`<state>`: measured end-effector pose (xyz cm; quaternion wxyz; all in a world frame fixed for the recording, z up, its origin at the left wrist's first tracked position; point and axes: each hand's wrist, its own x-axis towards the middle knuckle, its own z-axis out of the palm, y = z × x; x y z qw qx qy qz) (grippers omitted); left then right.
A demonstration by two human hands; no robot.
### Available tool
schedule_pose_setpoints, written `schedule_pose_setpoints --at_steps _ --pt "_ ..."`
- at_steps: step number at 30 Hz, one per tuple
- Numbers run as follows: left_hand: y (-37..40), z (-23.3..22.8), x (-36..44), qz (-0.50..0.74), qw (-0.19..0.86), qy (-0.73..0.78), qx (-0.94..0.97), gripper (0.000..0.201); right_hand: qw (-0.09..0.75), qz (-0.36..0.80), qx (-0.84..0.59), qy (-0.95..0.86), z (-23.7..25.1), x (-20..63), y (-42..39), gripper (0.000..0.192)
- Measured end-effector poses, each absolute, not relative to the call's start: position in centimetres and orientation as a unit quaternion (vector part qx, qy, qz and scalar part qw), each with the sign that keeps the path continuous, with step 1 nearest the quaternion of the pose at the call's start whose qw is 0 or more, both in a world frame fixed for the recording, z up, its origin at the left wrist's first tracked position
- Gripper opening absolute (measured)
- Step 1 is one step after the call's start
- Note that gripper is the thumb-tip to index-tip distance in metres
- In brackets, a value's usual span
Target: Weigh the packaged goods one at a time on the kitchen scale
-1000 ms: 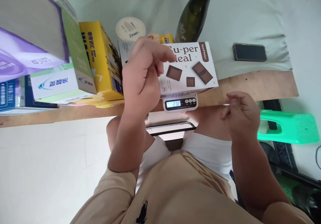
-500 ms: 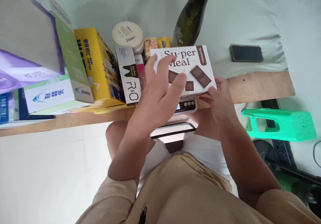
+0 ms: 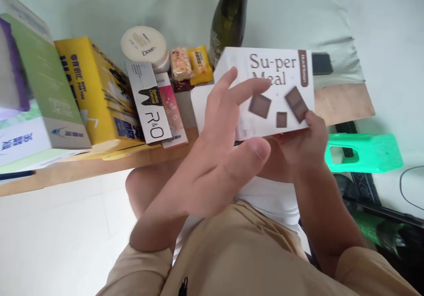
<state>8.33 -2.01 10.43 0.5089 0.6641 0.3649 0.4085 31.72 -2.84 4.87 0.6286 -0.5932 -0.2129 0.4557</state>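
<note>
The right hand (image 3: 298, 148) has its thumb over the near right corner of the Su-per Meal box (image 3: 281, 92) and its fingers curled beneath, so it grips the box from below and carries it tilted in the air. The left hand (image 3: 225, 154) is spread wide, fingers splayed and holding nothing; its fingertips lie against or just over the box's left face, which of the two cannot be told. Half a second ago the box lay flat on the scale with both hands closing on it; now it is lifted clear and swung rightward, which suggests the weighing of this box is done. The white scale platform (image 3: 198, 99) shows bare just left of the fingers. Further left lean the R&O box (image 3: 149, 106) and the yellow box (image 3: 96, 92); behind the fingers stands the dark bottle (image 3: 228, 17).
</note>
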Motion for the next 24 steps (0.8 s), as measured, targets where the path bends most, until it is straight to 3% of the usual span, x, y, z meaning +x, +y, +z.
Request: schedule_pose_setpoints --at_steps 5,9,11,16,24 --pt "-1.1 9.1 9.0 0.387 0.598 0.292 0.638 0.06 0.698 0.346 -0.614 -0.129 6.2 39.8 -4.4 0.038" --pt "0.2 8.6 8.6 0.369 0.629 0.287 0.621 0.06 0.723 0.239 -0.643 -0.08 7.0 49.3 -4.6 0.023" --pt "0.7 8.7 8.6 0.363 0.638 0.295 0.611 0.061 0.748 0.211 -0.621 -0.1 7.1 53.7 -4.6 0.031" --pt "1.6 8.7 9.5 0.356 0.658 0.313 0.585 0.064 0.764 0.205 -0.607 -0.073 6.2 60.6 -4.1 0.043" --pt "1.0 7.6 11.1 0.385 0.618 0.347 0.591 0.066 0.726 0.206 -0.655 -0.05 3.8 62.3 -1.5 0.045"
